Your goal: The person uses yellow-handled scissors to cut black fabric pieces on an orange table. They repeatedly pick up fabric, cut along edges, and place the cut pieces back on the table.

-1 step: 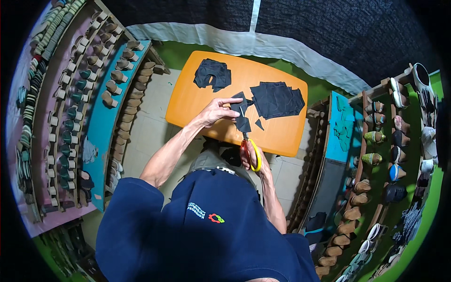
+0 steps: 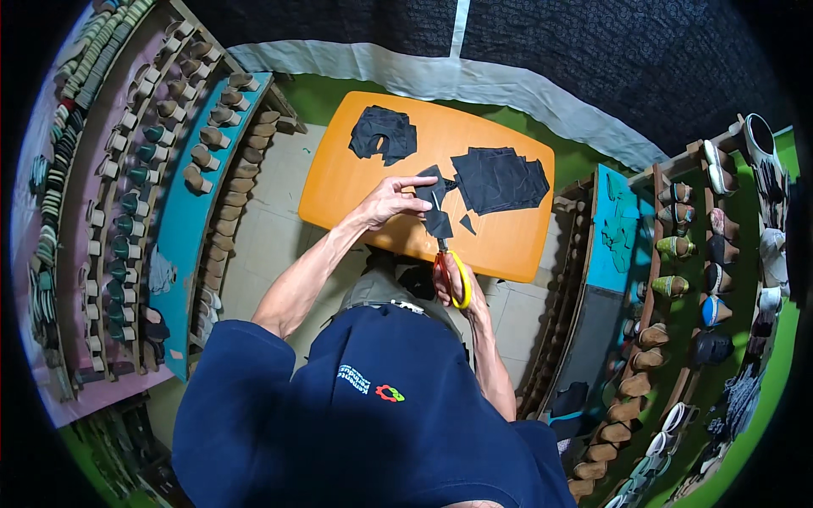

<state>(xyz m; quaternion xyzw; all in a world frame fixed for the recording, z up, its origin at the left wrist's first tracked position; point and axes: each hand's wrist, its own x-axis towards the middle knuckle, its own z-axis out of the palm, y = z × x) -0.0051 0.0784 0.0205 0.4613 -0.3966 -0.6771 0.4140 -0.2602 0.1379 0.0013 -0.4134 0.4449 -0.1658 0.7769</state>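
1. On my remote feed, the orange counter (image 2: 339, 182) stands in front of the person, and I place everything by it.
2. The left hand (image 2: 391, 203) is over the counter's near half, about its middle. I see it pinching a dark, flat piece (image 2: 437, 223), thumb and fingers narrow on it.
3. The right hand (image 2: 457, 286) is just in front of the counter's near edge, wrapped around the handles of a pair of scissors (image 2: 442, 245).
4. The scissors point away from the person, red and yellow handles at the counter's near edge, blades over its surface and at the dark piece. I cannot tell how far apart the blades stand.
5. At the counter's far left part I see a loose stack of dark cutouts (image 2: 396, 129).
6. On the counter's right half lies a broader stack of dark sheets (image 2: 501, 182), its edges uneven.
7. A small triangular scrap (image 2: 467, 223) lies on the counter, toward the near edge and right of its middle.
8. Left of the counter, rows of shoe forms (image 2: 205, 157) line a rack; right of the counter, I see shoes (image 2: 671, 286) on another.
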